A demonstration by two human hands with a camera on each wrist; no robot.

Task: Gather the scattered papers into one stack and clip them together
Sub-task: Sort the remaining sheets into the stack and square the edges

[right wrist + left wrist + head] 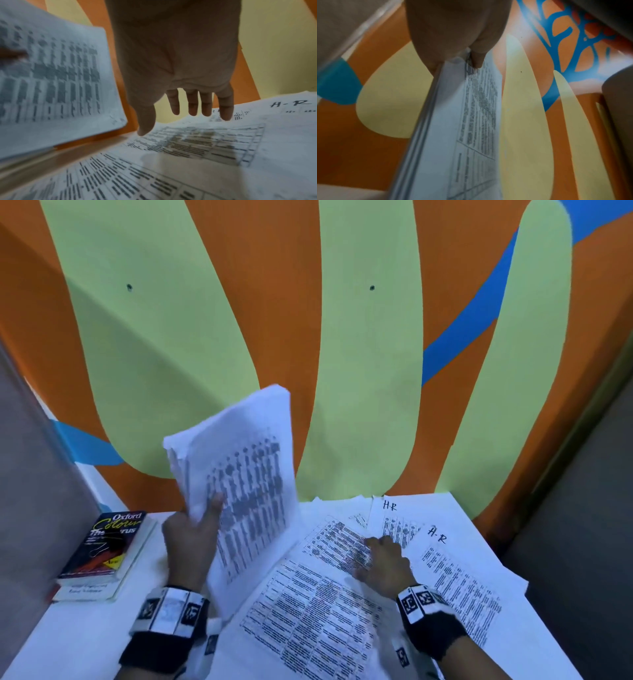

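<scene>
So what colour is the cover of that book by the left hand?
Mostly black book, with yellow and white lettering; head view.

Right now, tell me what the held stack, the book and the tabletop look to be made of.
Held stack: thin matte printer paper, many sheets; layered edges show in the left wrist view, gripped by the left hand.
Book: paperback with a probably glossy card cover, which catches light.
Tabletop: smooth white surface, perhaps laminate; the material is uncertain.
</scene>
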